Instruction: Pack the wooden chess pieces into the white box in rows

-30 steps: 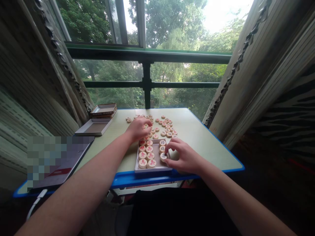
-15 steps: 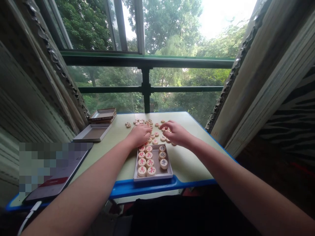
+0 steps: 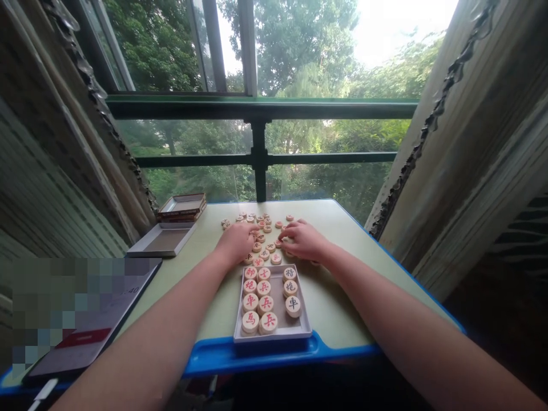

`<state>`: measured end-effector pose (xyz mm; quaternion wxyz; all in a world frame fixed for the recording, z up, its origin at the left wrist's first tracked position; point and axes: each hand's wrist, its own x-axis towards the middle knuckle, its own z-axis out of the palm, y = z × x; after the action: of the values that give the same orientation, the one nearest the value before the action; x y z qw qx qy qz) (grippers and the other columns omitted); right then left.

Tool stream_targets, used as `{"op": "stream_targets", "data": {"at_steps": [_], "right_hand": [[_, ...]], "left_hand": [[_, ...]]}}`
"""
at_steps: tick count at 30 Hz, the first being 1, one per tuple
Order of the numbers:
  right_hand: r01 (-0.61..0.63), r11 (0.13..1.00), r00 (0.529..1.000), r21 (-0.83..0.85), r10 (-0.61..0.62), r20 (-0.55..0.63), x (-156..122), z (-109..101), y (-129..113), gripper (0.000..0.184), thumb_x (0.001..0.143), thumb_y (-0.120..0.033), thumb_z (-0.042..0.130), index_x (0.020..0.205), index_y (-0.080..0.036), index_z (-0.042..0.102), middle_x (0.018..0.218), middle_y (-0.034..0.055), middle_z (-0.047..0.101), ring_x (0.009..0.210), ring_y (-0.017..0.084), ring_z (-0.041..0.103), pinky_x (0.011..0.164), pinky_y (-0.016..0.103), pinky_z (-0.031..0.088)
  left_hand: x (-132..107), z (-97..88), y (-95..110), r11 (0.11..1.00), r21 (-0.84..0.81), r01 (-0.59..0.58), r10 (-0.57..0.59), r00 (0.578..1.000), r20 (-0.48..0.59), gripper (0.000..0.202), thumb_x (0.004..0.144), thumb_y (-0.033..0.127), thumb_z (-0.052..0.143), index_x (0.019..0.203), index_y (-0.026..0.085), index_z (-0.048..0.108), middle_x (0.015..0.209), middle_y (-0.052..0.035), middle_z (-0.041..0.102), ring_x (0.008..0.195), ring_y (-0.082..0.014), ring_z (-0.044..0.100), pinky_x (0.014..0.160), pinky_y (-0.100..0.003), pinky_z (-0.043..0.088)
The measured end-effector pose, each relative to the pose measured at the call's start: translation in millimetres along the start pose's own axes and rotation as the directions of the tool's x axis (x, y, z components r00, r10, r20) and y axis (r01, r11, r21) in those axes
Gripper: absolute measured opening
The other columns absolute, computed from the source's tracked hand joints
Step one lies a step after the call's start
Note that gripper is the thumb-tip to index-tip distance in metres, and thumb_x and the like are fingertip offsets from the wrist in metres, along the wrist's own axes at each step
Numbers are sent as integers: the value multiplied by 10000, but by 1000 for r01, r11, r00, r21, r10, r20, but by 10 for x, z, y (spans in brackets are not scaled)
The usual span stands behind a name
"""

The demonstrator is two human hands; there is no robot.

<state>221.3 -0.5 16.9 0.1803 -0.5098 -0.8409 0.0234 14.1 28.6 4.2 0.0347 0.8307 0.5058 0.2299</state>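
Observation:
Round wooden chess pieces (image 3: pixel 259 218) with red and black characters lie scattered on the pale table (image 3: pixel 338 297). My left hand (image 3: pixel 234 244) rests over the near edge of that pile, fingers curled down; what is under them is hidden. My right hand (image 3: pixel 303 240) is beside it on the pile, its fingertips drawn together on a piece. Just in front of both hands a shallow grey tray (image 3: pixel 274 337) holds several pieces in rows: two full columns on the left and three pieces on the right.
A stacked brown box (image 3: pixel 182 205) and an open grey lid (image 3: pixel 159 241) sit at the back left. A dark tablet (image 3: pixel 92 325) with a white cable lies at the near left. The table has a blue rim (image 3: pixel 257 357). Green window railing (image 3: pixel 259 151) stands behind.
My right hand left the tray, where it had set a piece down, and reached forward to the loose pile. The left hand stayed on the pile. The view shifted, bringing the tray lower.

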Motion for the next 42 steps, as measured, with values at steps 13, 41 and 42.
{"op": "stream_targets", "data": {"at_steps": [13, 41, 42], "right_hand": [[53, 995, 993, -81, -44, 107, 142, 59, -53, 413, 891, -360, 412, 1268, -256, 542, 1317, 1, 538, 1180, 244, 418, 1013, 399, 294], [-11, 1000, 1000, -6, 11, -22, 69, 116, -39, 220, 827, -253, 546, 977, -199, 697, 912, 39, 719, 909, 184, 585, 953, 350, 328], [-2, 1000, 1000, 2, 2, -24, 61, 117, -37, 239, 832, -242, 536, 1010, -197, 688, 966, 46, 710, 938, 180, 582, 963, 347, 323]], "left_hand": [[-19, 61, -3, 999, 16, -42, 41, 999, 33, 414, 863, 239, 345, 1210, 261, 572, 1254, -55, 590, 1208, -239, 479, 1078, -513, 174], [-70, 46, -38, 992, -96, -87, 90, 996, 25, 324, 823, 234, 401, 969, 192, 688, 1048, -52, 680, 999, -194, 597, 927, -304, 439], [-72, 38, -30, 992, -83, -94, 97, 995, 31, 324, 826, 236, 400, 969, 190, 687, 1050, -56, 678, 1001, -196, 595, 927, -303, 438]]}}
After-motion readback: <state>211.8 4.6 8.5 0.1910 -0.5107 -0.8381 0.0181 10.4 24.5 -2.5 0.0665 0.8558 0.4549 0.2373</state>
